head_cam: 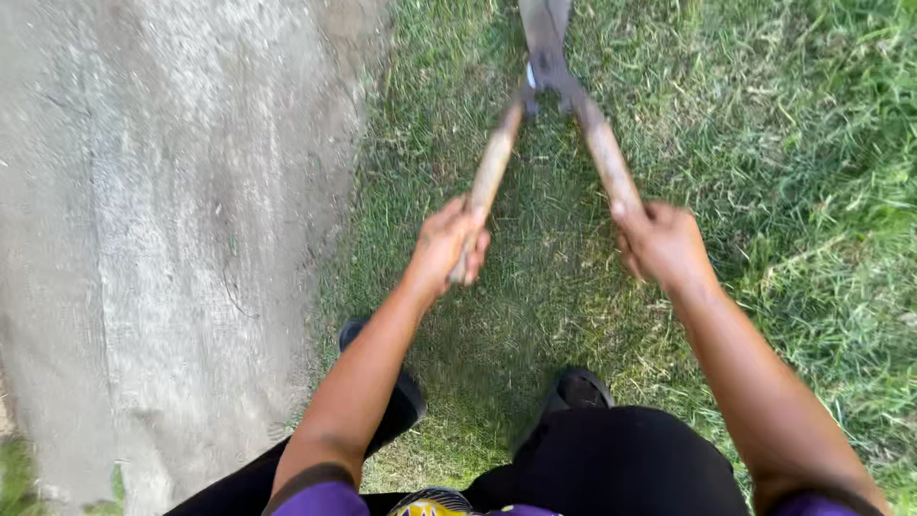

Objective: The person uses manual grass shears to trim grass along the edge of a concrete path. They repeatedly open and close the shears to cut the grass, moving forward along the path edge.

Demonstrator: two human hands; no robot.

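Grass (764, 143) covered most of the ground, right side & centre, patchy and thin near the person's feet. Concrete slab (162, 239) took up the left side, grey w/ faint cracks, its edge meeting the grass in a ragged line running top to bottom.

Person stood at the bottom edge in dark trousers (621, 459), purple sleeves just showing. Two dark shoes: left shoe (401, 392) near the slab edge, mostly behind the forearm; right shoe (580, 389) on the grass.

Garden shears (549, 72) were held out in front over the grass, blades pointing away toward the top edge. Blades looked close together, tips cut off by the frame. Two wooden handles spread apart in a V toward the person.

Left hand (449, 244) was clamped around the end of the left handle (492, 172), fingers wrapped over it. Right hand (664, 244) was closed tight on the end of the right handle (607, 158). Hands well apart from each other.
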